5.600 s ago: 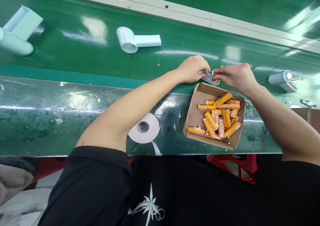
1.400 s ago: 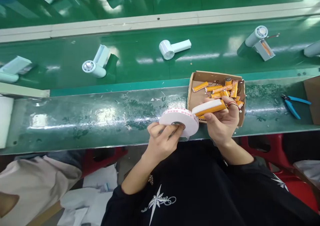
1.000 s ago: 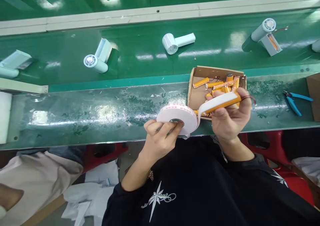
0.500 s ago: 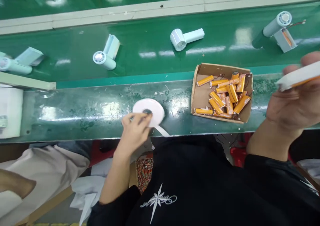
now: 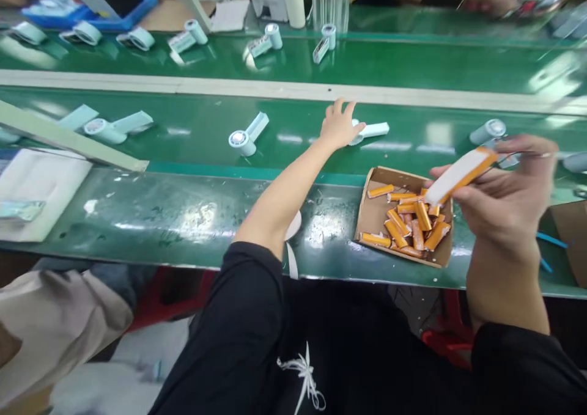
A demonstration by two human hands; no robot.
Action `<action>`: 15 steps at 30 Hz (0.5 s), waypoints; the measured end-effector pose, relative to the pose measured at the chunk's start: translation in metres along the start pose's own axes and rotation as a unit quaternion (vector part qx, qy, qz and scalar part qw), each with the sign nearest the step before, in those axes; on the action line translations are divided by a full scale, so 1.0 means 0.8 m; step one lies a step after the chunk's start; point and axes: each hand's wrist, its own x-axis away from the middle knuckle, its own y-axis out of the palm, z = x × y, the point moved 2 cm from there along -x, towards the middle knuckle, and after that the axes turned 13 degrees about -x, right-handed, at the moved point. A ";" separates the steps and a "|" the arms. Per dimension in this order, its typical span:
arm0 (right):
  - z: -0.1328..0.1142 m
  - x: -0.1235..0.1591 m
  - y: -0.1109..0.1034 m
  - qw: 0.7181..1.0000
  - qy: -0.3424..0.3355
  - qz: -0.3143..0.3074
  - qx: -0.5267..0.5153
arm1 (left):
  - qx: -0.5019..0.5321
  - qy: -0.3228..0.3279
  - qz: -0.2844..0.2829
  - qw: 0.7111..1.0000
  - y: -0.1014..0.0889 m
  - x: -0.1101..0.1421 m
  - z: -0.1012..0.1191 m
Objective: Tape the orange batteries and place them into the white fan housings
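Observation:
My left hand reaches far out over the green conveyor belt and lies on the head of a white handheld fan housing, fingers spread. My right hand is raised at the right and pinches an orange battery cell with a white tape strip on it; thin wires trail from the cell. Below it a cardboard tray holds several orange battery cells. The white tape roll lies on the bench, mostly hidden by my left forearm.
More white fan housings lie along the belt. Blue-handled cutters and a brown box sit at the right. A white pad is at the left. Other people's arms show beyond the far belt.
My left hand has let go of the tape roll and stretched forward onto the fan housing on the belt. My right hand still holds the taped cell. The view has tilted up.

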 end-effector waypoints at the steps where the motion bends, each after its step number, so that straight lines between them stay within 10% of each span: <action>1: -0.007 0.000 0.006 1.000 -0.018 -0.010 0.000 | -0.009 -0.019 -0.043 0.999 0.007 -0.025 0.010; 4: -0.022 0.019 -0.008 1.000 -0.017 -0.007 0.005 | -0.031 0.011 -0.146 0.989 0.022 -0.046 0.029; 9: -0.024 0.056 -0.062 0.990 0.090 0.017 0.106 | -0.124 0.208 -0.154 0.958 0.027 -0.008 0.036; 15: 0.022 -0.014 -0.039 0.998 0.031 0.004 0.050 | -0.125 0.284 -0.178 0.934 0.035 -0.010 0.047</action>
